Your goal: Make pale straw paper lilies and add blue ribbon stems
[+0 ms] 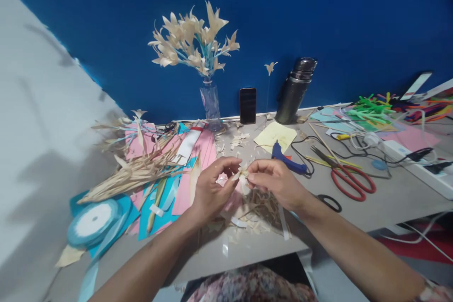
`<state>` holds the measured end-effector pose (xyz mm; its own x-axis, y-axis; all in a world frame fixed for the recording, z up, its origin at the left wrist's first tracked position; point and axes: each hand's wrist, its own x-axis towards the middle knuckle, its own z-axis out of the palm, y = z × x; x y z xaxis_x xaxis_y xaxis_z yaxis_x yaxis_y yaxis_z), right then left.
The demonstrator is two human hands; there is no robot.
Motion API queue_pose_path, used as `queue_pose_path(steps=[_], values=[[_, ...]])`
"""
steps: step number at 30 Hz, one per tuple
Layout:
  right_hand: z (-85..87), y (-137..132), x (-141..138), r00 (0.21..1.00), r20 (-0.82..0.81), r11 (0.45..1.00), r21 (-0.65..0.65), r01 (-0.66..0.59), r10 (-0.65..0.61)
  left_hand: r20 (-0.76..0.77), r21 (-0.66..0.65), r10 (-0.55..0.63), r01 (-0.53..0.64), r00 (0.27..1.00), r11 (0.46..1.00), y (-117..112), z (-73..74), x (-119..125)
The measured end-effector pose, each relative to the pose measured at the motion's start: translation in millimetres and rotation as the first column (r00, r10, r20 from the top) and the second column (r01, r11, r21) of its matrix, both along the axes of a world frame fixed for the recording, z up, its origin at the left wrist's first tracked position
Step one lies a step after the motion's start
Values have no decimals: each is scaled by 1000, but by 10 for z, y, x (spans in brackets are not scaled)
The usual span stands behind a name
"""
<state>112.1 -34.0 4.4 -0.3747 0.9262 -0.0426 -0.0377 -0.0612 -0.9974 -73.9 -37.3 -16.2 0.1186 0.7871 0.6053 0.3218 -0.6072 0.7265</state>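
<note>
My left hand (212, 184) and my right hand (272, 179) meet above the grey table (389, 203), fingertips pinched together on a small pale straw flower piece (242, 172). Both hands are closed on it. Below them lies a heap of straw scraps (260, 207) and a white paper strip. A bundle of dried straw leaves (134, 172) lies to the left on pink and blue paper sheets (198, 160).
A vase of straw flowers (198, 47) stands at the blue wall, with a black phone (247, 105) and a dark flask (295, 89) beside it. A blue glue gun (286, 160), red scissors (348, 177), blue ribbon roll (94, 222), cables and coloured pipe cleaners (375, 108) lie around.
</note>
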Motion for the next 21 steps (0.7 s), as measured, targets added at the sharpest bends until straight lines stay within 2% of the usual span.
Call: queue_pose_path(steps=[3,6,9,13,21], values=[[20,15,-20,998,54,999,19,27,-28,-30,28,4,-3,1000,1000,-10,-44,0],[14,28,-49,997,56,998,-5,56,-55,-4,-2,7,-7,1000,1000,-11,-97,-1],[-13,37,-89,996,24,994,-58,92,-91,117,-112,-4,17,993,994,4,-145,3],[-60,47,-121,992,42,989,-75,124,-121,293,-312,-11,106,956,944,52,-189,6],[-111,127,-89,977,149,988,18,150,-152,237,-457,21,92,971,885,106,-149,-15]])
